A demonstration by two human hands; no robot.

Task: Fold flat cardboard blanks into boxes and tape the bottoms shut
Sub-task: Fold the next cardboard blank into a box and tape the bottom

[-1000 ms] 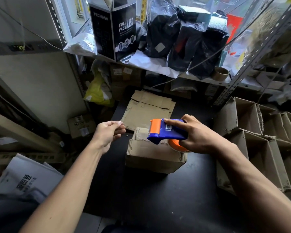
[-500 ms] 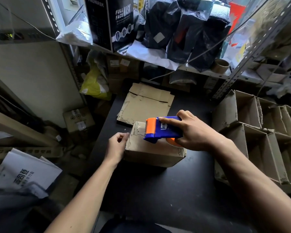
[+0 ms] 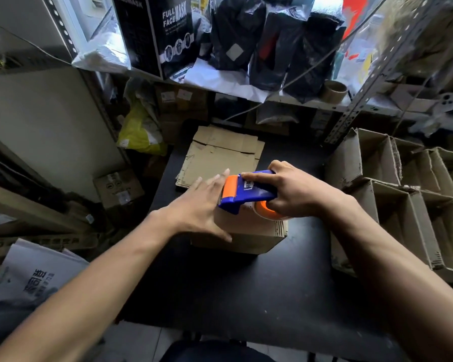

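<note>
Centre of frame: my right hand point(image 3: 296, 197) grips the blue-and-orange plastic tape dispenser point(image 3: 249, 193), which rests on the folded brown cardboard box point(image 3: 249, 235) on the black table point(image 3: 246, 296). My left hand point(image 3: 202, 207) lies open, fingers spread, flat on the box top. The stack of flat cardboard blanks point(image 3: 220, 155) lies behind it, towards upper centre.
</note>
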